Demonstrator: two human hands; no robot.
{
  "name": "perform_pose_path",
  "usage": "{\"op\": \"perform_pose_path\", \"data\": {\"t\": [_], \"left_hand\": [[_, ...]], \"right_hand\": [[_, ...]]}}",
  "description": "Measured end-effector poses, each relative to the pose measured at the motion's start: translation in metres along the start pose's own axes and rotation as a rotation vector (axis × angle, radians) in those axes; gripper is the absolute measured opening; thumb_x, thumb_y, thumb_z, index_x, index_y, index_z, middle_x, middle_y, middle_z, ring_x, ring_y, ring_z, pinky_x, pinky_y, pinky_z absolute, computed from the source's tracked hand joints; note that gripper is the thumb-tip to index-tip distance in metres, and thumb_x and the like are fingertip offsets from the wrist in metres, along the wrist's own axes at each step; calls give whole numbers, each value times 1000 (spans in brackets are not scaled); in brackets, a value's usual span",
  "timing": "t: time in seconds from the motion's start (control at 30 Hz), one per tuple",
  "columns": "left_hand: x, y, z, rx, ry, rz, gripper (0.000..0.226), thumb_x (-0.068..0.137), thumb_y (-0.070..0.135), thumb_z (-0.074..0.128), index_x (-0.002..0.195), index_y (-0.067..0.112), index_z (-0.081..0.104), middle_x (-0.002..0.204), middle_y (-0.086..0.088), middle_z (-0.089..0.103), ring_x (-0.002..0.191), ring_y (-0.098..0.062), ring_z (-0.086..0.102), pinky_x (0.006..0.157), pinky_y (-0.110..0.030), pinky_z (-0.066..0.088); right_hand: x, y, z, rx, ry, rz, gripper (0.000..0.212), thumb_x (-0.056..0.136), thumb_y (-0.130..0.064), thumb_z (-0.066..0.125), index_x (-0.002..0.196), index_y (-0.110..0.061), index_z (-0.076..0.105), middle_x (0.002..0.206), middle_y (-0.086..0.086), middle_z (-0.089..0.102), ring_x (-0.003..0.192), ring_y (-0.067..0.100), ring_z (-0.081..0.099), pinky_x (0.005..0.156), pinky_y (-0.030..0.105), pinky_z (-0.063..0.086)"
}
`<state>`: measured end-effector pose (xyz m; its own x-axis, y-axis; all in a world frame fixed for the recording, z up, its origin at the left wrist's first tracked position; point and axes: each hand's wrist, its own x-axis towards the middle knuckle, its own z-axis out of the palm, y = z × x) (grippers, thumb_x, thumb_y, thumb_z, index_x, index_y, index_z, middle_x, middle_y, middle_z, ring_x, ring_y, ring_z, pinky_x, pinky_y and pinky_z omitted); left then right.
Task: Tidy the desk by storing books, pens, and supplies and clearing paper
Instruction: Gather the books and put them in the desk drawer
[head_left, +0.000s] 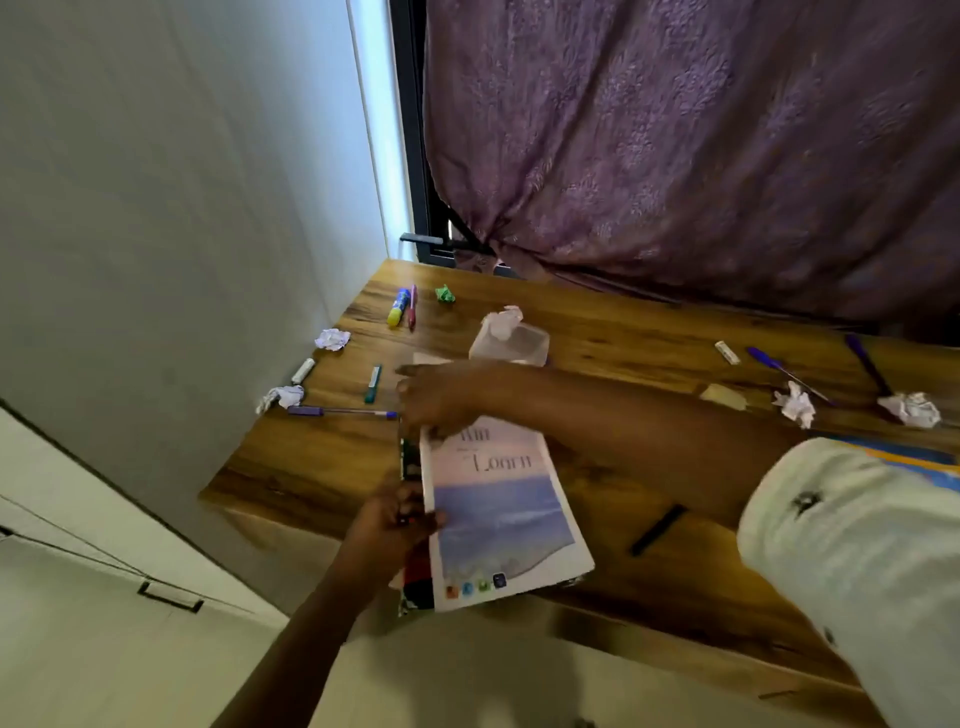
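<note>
Wood-grain brown worktop (311, 467) carried, at its near left corner, a pale-covered paperback book with a blue sea picture (498, 499), stacked on a darker book with a red and green cover (415, 577). The stack's long axis ran away from the person, tilted slightly leftward at the far end, and its near end jutted out past the worktop's edge. The left hand (400, 519) pinched the stack on its spine side, towards the near end, thumb laid over the pale cover and fingers curled round the edge. The right hand (434, 397), its arm crossing over from the right, sat at the opposite, far end, touching the top corner; blur hid whether its fingers curled over that edge or lay flat, so I cannot tell. The two hands therefore stood at either end of the long axis, which looked well suited to lifting both books together. Just beyond the right hand lay a thin purple ballpoint pen (337, 412) and a green marker (373, 383), and a short black pen (658, 529) lay to the right of the stack, all apart from it.
</note>
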<state>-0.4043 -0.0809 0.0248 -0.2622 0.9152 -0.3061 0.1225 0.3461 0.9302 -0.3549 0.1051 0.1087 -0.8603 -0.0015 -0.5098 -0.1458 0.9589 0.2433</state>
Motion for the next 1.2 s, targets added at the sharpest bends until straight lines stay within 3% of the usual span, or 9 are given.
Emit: {"op": "perform_pose_path", "data": {"t": [0.13, 0.2, 0.27, 0.4, 0.53, 0.63, 0.93, 1.07, 1.2], "left_hand": [[3, -29, -13, 158, 27, -79, 24, 86, 11, 67, 109, 11, 65, 92, -8, 73, 74, -19, 72, 68, -38, 60], [7, -34, -14, 406, 121, -5, 28, 84, 24, 70, 109, 14, 63, 83, -1, 71, 65, -12, 68, 58, -25, 55], [14, -38, -16, 570, 225, 85, 45, 82, 37, 70, 119, 18, 54, 94, 0, 69, 72, -10, 65, 59, -20, 51], [29, -45, -14, 519, 199, 221, 69, 77, 64, 54, 136, 32, 40, 128, 2, 56, 110, -20, 59, 83, -45, 56], [39, -49, 4, 471, 167, 205, 68, 88, 38, 58, 146, 18, 29, 145, -8, 42, 130, -29, 44, 99, -52, 46], [44, -42, 8, 489, 161, 191, 65, 91, 19, 58, 147, 12, 26, 148, -11, 37, 133, -29, 39, 106, -48, 40], [84, -20, 0, 711, -9, 176, 63, 99, 18, 43, 150, 9, 8, 159, -10, 12, 146, -25, 10, 118, -37, 10], [67, -8, 13, 919, 68, 226, 66, 98, 25, 44, 152, 16, 7, 159, -14, 6, 147, -28, 3, 118, -40, 3], [10, 6, 75, 622, 191, 470, 48, 92, 17, 58, 138, 15, 46, 143, -9, 45, 133, -25, 38, 106, -34, 32]], "right_hand": [[15, -36, 38, 261, 314, 245, 55, 84, -28, 64, 135, -21, 45, 139, 5, 47, 130, 24, 40, 111, 41, 23], [2, -64, 65, 502, 451, 470, 59, 83, -28, 66, 137, -20, 45, 144, 6, 44, 133, 25, 37, 112, 42, 24], [-15, -88, 94, 724, 523, 731, 58, 86, -35, 63, 139, -21, 42, 151, 5, 31, 140, 25, 26, 116, 43, 18], [-38, -121, 133, 979, 515, 1150, 66, 90, -49, 51, 146, -25, 25, 158, 3, 6, 145, 25, 10, 118, 40, 17], [-31, -137, 146, 1069, 483, 1202, 75, 91, -53, 45, 150, -26, 8, 159, 7, -2, 146, 28, 5, 117, 39, 21], [-28, -137, 148, 1118, 498, 1217, 76, 91, -54, 44, 150, -26, 5, 158, 7, -4, 145, 28, 8, 115, 40, 26], [-23, -141, 134, 1200, 470, 1275, 75, 97, -42, 40, 150, -15, -7, 156, 14, -17, 146, 31, -9, 120, 39, 10], [-40, -143, 126, 1372, 679, 1278, 67, 96, -31, 50, 149, -14, 14, 157, 9, 8, 144, 25, 17, 113, 31, 25], [-88, -174, 128, 1409, 1060, 1291, 39, 94, -22, 54, 133, -21, 49, 140, 0, 45, 127, 15, 46, 98, 15, 35]]}}
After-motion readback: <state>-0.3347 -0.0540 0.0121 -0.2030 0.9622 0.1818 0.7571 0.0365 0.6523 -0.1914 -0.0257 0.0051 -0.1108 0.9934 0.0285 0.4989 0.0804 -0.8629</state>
